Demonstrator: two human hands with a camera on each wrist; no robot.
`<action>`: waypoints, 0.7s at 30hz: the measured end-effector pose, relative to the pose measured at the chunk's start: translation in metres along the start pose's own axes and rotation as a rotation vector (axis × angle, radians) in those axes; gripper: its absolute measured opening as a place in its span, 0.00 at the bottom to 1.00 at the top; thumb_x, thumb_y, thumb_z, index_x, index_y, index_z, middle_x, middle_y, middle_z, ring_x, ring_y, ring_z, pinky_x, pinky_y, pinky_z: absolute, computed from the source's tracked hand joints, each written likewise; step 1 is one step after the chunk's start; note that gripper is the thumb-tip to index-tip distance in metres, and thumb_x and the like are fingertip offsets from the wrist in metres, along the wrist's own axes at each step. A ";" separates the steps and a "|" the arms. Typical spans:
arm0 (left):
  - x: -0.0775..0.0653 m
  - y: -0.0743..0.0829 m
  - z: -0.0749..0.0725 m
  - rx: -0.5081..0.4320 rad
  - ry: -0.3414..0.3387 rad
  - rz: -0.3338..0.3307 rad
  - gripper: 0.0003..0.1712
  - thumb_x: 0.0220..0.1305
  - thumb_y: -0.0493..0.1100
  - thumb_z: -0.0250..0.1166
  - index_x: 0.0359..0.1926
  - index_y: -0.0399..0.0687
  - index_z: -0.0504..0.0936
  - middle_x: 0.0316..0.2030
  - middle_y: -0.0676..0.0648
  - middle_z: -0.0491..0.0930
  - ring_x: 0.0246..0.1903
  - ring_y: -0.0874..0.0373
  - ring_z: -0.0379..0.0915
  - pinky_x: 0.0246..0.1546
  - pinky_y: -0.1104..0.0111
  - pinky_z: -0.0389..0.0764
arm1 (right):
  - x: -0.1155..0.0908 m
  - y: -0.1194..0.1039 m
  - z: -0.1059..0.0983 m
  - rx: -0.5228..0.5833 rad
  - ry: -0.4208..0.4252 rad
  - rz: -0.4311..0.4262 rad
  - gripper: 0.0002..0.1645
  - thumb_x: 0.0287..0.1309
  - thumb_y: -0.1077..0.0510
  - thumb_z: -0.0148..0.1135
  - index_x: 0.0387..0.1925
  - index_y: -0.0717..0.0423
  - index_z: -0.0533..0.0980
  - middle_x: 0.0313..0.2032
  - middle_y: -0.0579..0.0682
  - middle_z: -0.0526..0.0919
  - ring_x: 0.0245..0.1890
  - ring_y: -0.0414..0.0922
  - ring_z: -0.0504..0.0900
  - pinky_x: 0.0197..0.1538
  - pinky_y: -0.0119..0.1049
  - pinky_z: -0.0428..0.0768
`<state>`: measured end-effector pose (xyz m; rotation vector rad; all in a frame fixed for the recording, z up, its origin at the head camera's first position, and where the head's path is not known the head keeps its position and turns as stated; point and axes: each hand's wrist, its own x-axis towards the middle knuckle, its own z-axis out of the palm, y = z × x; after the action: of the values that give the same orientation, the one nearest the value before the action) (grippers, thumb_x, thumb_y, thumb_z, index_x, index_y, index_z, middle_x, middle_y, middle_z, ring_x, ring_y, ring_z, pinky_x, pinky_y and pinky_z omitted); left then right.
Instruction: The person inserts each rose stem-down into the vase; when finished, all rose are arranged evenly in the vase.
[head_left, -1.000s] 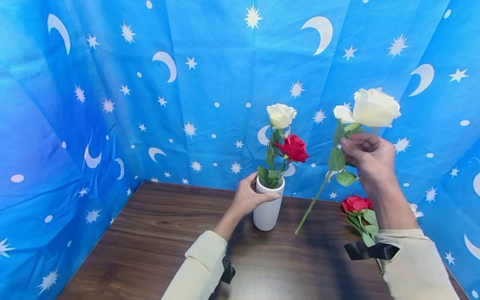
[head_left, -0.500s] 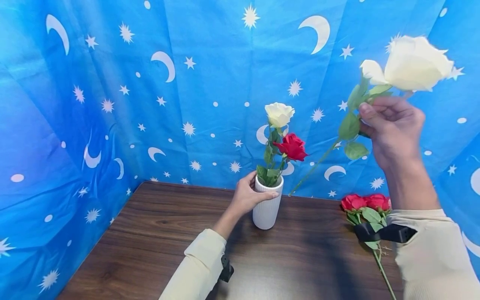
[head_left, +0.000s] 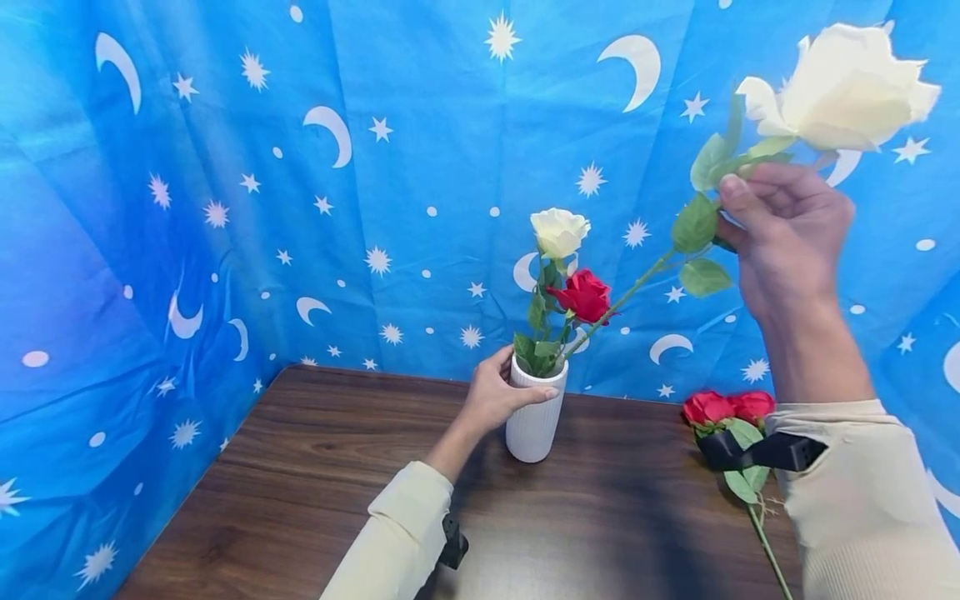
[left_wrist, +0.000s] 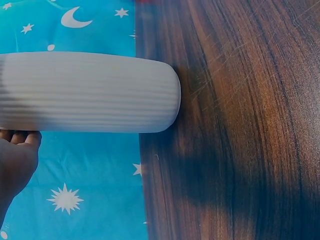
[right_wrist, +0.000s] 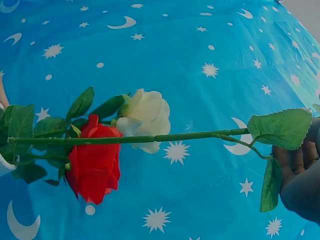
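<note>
My left hand (head_left: 506, 396) grips the white ribbed vase (head_left: 534, 425) near its rim, thumb across the front; the left wrist view shows the vase's lower side (left_wrist: 100, 92) on the table. A white rose (head_left: 559, 232) and a red rose (head_left: 585, 295) stand in the vase. High at the right, my right hand (head_left: 795, 233) pinches a large white rose (head_left: 855, 87) just below its bloom. That rose's leafy stem slants down left, its lower end at the vase's rim. In the right wrist view the stem (right_wrist: 190, 136) passes in front of the red rose (right_wrist: 95, 162).
Two red roses (head_left: 731, 408) lie on the dark wooden table (head_left: 337, 467) at the right, partly behind the right wrist's black strap. A blue cloth (head_left: 420, 100) with moons and stars hangs behind and along the sides.
My right hand has risen and moved right with the white rose, and its stem end has swung from beside the vase to the rim. The left hand stays on the vase.
</note>
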<state>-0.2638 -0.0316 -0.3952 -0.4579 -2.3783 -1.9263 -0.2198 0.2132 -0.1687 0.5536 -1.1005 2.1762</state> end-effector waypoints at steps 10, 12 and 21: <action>-0.001 -0.001 0.001 0.002 0.002 0.002 0.46 0.50 0.47 0.81 0.70 0.46 0.72 0.62 0.43 0.81 0.61 0.49 0.80 0.64 0.54 0.80 | -0.001 0.017 0.015 -0.111 -0.032 -0.067 0.07 0.53 0.79 0.66 0.28 0.68 0.82 0.23 0.53 0.88 0.20 0.42 0.85 0.26 0.28 0.84; -0.001 -0.002 0.001 0.009 -0.005 -0.002 0.47 0.51 0.48 0.81 0.70 0.46 0.72 0.62 0.43 0.81 0.62 0.50 0.79 0.64 0.55 0.80 | -0.002 0.023 0.017 -0.134 -0.058 -0.101 0.08 0.53 0.79 0.66 0.27 0.67 0.82 0.23 0.53 0.89 0.20 0.41 0.85 0.27 0.27 0.85; -0.002 -0.001 0.000 0.022 -0.004 -0.014 0.46 0.51 0.49 0.81 0.70 0.48 0.71 0.63 0.45 0.80 0.63 0.50 0.78 0.65 0.54 0.79 | -0.015 0.047 0.021 -0.355 -0.146 -0.170 0.12 0.55 0.74 0.69 0.37 0.57 0.87 0.31 0.44 0.91 0.32 0.37 0.91 0.40 0.26 0.86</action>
<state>-0.2626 -0.0318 -0.3969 -0.4458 -2.4090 -1.9050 -0.2400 0.1693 -0.1929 0.6247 -1.4241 1.7646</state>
